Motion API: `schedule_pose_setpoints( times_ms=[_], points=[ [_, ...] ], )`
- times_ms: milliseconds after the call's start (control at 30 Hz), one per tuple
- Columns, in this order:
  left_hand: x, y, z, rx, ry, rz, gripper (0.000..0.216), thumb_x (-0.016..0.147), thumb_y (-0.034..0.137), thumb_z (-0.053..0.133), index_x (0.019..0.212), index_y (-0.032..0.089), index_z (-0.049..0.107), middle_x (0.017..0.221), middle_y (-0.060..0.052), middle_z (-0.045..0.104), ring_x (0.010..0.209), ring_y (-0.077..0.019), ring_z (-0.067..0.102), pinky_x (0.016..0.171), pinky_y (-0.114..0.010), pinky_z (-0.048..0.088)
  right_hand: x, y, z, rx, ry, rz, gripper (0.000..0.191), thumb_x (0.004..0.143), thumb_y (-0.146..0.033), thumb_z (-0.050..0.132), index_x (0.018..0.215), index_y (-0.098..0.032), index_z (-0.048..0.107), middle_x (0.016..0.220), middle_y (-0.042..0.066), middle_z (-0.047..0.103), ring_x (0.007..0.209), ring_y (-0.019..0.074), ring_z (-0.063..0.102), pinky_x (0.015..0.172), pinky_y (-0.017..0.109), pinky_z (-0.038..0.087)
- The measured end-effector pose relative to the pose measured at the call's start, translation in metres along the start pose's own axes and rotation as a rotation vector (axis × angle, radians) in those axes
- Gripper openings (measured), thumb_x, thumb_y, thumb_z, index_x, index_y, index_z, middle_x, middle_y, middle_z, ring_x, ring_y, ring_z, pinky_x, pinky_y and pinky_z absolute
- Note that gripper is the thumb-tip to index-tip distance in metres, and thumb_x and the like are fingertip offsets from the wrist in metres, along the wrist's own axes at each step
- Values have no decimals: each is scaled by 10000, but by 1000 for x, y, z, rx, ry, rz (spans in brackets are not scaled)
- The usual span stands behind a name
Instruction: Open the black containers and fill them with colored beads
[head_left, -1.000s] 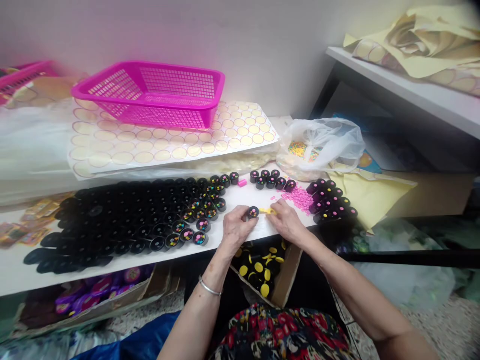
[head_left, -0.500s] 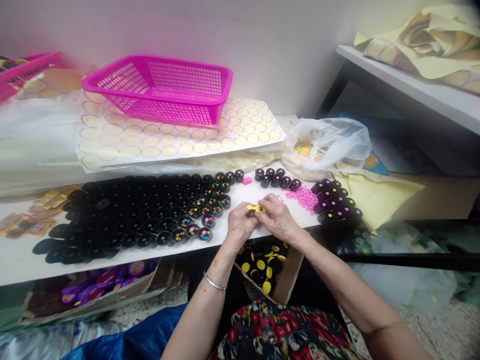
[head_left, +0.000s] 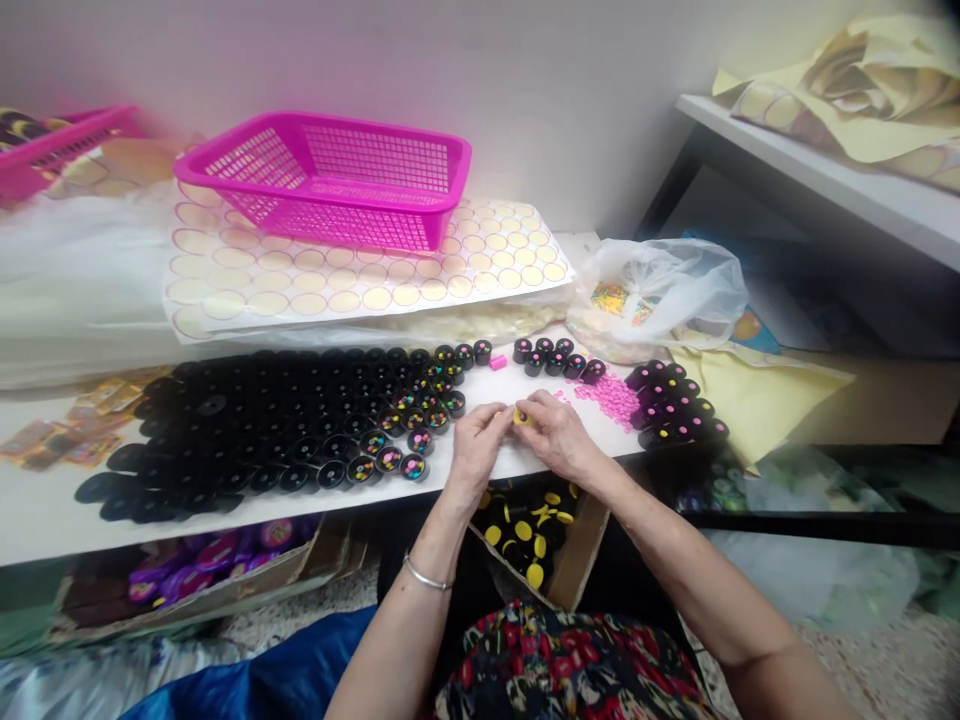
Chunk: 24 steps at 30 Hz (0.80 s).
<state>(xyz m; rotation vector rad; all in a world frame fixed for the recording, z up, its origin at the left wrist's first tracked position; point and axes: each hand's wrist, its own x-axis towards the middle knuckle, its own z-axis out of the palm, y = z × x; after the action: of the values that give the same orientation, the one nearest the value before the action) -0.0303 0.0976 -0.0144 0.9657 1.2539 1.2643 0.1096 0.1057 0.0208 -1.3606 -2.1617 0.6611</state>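
Over the front edge of the white table, my left hand (head_left: pixel 478 442) and my right hand (head_left: pixel 556 432) meet, fingertips pinched round a small yellow piece (head_left: pixel 520 417) with a dark spot. Fingers cover most of it, so its exact kind is unclear. Left of the hands stand many small black cups (head_left: pixel 300 425); those nearest hold coloured bits. Loose pink beads (head_left: pixel 619 400) lie to the right, beside a cluster of black cups (head_left: pixel 677 405) with pink or yellow dots on top. Under the hands, a cardboard box (head_left: pixel 583 550) holds black pieces with yellow round caps (head_left: pixel 534 575).
A pink basket (head_left: pixel 375 215) stands on sheets of round stickers (head_left: pixel 300 300) at the back. A clear plastic bag (head_left: pixel 675 285) of coloured bits sits behind the beads. Yellow paper (head_left: pixel 780 385) hangs over the right edge. Purple items (head_left: pixel 217 555) fill a box at lower left.
Both hands have closed in on the yellow piece, which shows less than before; its protruding part is now hidden. The whole view has shifted slightly. The cups and beads stay in place.
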Motion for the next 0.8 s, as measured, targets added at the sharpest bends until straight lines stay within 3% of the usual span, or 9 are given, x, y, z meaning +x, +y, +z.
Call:
schedule_pose_setpoints(
  times_ms=[133, 300, 400, 567, 800],
  points=[
    [2, -2, 9, 49, 25, 7, 226, 654, 352, 659, 673, 128, 645, 553, 31, 544, 493, -67, 439, 484, -191, 334, 1, 6, 6, 225, 77, 43, 70, 751, -234, 608, 772, -170, 627, 737, -2, 493, 670, 111, 472, 619, 238, 368],
    [4, -3, 11, 97, 34, 3, 172, 677, 305, 616, 640, 138, 627, 482, 48, 499, 440, -64, 409, 452, -193, 313, 1, 11, 17, 727, 181, 280, 223, 608, -281, 718, 793, -168, 665, 712, -13, 541, 590, 93, 485, 528, 226, 391],
    [5, -3, 12, 134, 17, 49, 175, 708, 300, 582, 671, 144, 652, 553, 24, 559, 497, -78, 464, 491, -197, 348, -1, 9, 22, 940, 217, 406, 286, 574, -300, 729, 815, -157, 670, 665, -26, 560, 475, 63, 460, 439, 210, 374],
    [7, -2, 14, 226, 36, 86, 252, 717, 374, 588, 648, 144, 662, 624, -16, 612, 589, -112, 527, 542, -211, 384, -3, 2, 25, 1124, 222, 549, 395, 553, -336, 750, 878, -127, 669, 550, -24, 591, 394, 55, 472, 385, 187, 401],
    [8, -2, 17, 307, 66, 113, 219, 725, 346, 579, 649, 157, 658, 630, -5, 598, 589, -107, 522, 551, -212, 385, 4, -4, 30, 1150, 266, 700, 322, 648, -417, 667, 741, -112, 632, 480, -9, 575, 332, 66, 483, 306, 164, 409]
  ],
)
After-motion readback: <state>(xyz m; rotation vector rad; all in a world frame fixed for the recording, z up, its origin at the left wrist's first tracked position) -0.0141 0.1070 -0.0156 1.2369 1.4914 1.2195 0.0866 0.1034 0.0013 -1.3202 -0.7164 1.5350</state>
